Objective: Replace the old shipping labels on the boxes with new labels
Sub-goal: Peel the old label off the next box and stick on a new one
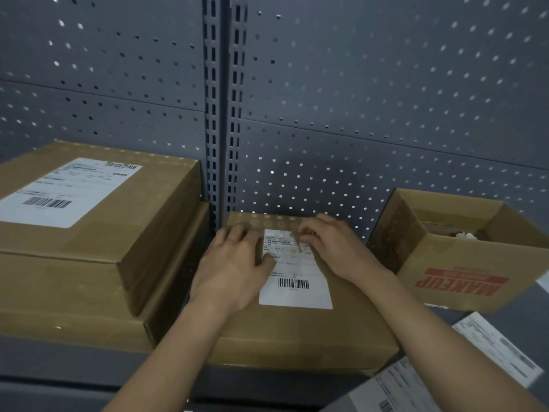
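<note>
A closed cardboard box (297,328) lies on the shelf in front of me with a white shipping label (295,288) on its top. My left hand (234,263) rests flat on the box, its thumb touching the label's left edge. My right hand (332,245) lies over the label's upper right part, its fingertips pressing on the paper near the top corner. Both hands have relaxed, mostly straight fingers. The label's top right corner is hidden under my right fingers.
Two stacked boxes sit at the left, the upper box (98,221) bearing a large label (65,191). An open "MAKEUP" carton (463,263) stands at the right. Loose label sheets (496,349) lie at the lower right. A grey pegboard wall (356,99) backs the shelf.
</note>
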Motion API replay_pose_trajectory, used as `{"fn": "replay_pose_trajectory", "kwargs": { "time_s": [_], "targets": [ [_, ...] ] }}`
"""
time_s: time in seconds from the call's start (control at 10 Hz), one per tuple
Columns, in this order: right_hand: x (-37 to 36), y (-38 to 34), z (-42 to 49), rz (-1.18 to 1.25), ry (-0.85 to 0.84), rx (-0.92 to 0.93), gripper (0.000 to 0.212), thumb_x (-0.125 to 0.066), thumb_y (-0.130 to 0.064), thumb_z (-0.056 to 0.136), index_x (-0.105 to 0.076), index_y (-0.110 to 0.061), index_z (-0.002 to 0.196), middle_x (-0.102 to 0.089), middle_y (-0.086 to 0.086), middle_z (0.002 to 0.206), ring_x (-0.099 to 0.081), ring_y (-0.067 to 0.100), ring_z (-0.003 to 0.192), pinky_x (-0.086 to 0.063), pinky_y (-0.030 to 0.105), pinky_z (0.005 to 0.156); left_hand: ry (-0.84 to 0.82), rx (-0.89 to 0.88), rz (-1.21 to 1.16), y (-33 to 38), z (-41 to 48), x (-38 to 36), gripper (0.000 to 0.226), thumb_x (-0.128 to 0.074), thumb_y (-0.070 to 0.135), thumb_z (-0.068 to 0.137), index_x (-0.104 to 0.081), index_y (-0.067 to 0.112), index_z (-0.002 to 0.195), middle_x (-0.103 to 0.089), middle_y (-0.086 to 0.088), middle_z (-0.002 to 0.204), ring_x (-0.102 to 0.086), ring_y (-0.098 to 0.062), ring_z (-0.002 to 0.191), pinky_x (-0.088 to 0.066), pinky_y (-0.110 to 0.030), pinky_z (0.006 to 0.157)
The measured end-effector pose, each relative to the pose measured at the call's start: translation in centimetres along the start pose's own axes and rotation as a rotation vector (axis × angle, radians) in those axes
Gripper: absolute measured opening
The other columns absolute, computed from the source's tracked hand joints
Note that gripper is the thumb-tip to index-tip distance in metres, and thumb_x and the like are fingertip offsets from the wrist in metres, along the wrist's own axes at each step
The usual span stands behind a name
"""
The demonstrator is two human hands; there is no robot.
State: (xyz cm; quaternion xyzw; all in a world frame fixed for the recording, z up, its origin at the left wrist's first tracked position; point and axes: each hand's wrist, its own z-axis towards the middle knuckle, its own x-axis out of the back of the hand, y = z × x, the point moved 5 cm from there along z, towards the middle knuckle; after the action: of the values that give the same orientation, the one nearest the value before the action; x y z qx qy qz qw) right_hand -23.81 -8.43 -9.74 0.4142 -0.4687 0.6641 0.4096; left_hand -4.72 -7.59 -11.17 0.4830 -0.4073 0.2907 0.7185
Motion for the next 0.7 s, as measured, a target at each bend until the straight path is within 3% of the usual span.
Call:
{"fn": "replay_pose_trajectory", "kwargs": {
  "time_s": [0.3,0.4,0.5,0.6,0.7],
  "targets": [
    [-0.3,-0.8,0.5,-0.218,0.021,0.052,0.014,-0.047,-0.022,0.101,-0.061,-0.021,0.098,-0.048,-0.011,0.096,-0.057,0.016,0.08,-0.051,0.042,0.074,-0.005,0.002,0.016,0.1,0.1,0.0,0.051,-0.046,0.049,0.094,-0.043,0.031,0.142,-0.036,0.009,0.149,-0.027,-0.018,0.136,-0.037,-0.038,0.105],
    [-0.2,-0.8,0.1,-0.17,0.016,0.037,0.011,-0.046,-0.016,0.101,-0.057,-0.02,0.099,-0.043,-0.012,0.096,-0.048,0.01,0.082,-0.047,0.039,0.081,-0.007,0.003,0.015,0.1,0.0,0.0,0.052,-0.046,0.049,0.094,-0.043,0.031,0.142,-0.036,0.009,0.149,-0.027,-0.018,0.136,-0.037,-0.038,0.105],
    [0.0,-0.6,-0.3,-0.092,0.003,0.026,0.011,-0.045,-0.016,0.101,-0.054,-0.02,0.098,-0.047,-0.008,0.1,-0.049,0.012,0.088,-0.044,0.041,0.089,-0.011,0.005,0.009,0.1,0.0,0.0,0.051,-0.046,0.049,0.093,-0.044,0.032,0.142,-0.037,0.009,0.148,-0.028,-0.018,0.135,-0.038,-0.039,0.105],
    [0.2,-0.5,-0.5,-0.031,0.023,0.045,0.015,-0.044,-0.017,0.101,-0.047,-0.028,0.091,-0.052,-0.009,0.097,-0.055,0.016,0.09,-0.044,0.046,0.091,-0.008,0.005,0.008,0.1,0.0,0.0,0.052,-0.046,0.05,0.093,-0.044,0.03,0.142,-0.037,0.009,0.149,-0.028,-0.019,0.135,-0.037,-0.038,0.106],
    [0.3,-0.5,-0.7,0.037,0.041,0.04,0.018,-0.048,-0.015,0.101,-0.046,-0.03,0.09,-0.058,-0.011,0.091,-0.058,0.015,0.089,-0.047,0.042,0.085,-0.007,0.006,0.006,0.0,-0.1,0.0,0.053,-0.046,0.05,0.093,-0.044,0.03,0.142,-0.037,0.008,0.149,-0.028,-0.019,0.135,-0.036,-0.038,0.106]
  ]
}}
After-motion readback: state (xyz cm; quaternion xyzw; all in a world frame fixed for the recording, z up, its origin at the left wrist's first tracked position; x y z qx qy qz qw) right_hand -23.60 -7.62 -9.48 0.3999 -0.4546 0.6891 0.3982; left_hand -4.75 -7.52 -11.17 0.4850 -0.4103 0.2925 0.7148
